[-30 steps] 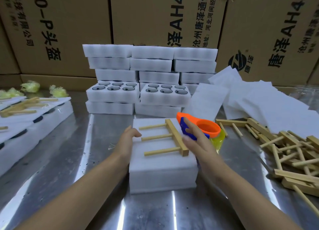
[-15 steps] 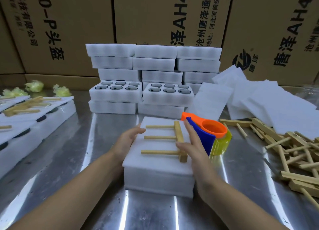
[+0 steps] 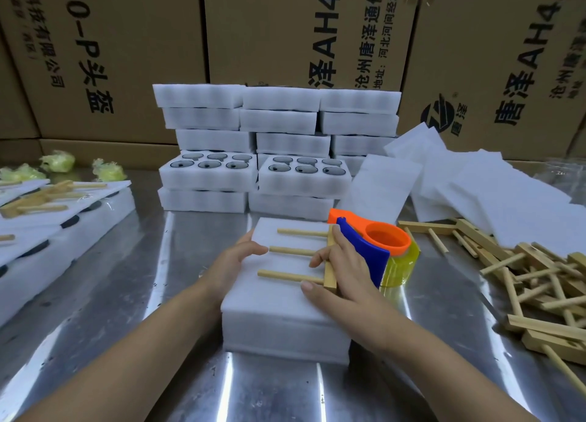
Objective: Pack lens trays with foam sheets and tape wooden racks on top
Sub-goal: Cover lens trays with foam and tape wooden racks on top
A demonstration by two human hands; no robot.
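Observation:
A white foam tray block [image 3: 285, 310] lies on the metal table [image 3: 126, 294] right in front of me. On its top sits a wooden rack [image 3: 295, 250] with three pegs pointing left. My left hand [image 3: 231, 263] grips the block's left edge, thumb on top. My right hand [image 3: 345, 272] lies flat on the rack's cross bar with fingers spread. An orange and blue tape dispenser [image 3: 383, 237] with yellow tape stands just right of that hand, against the block.
Stacked foam trays [image 3: 276, 120] fill the back, two lens trays [image 3: 207, 171] showing dark lenses. Loose foam sheets [image 3: 475, 184] and a heap of wooden racks [image 3: 539, 269] lie at the right. Packed trays [image 3: 47, 218] sit at the left, cardboard boxes [image 3: 126, 41] behind.
My right hand came off the tape dispenser, now standing beside the block, and settled on the rack's bar. The rack turned straighter. My left hand closed further onto the block's edge.

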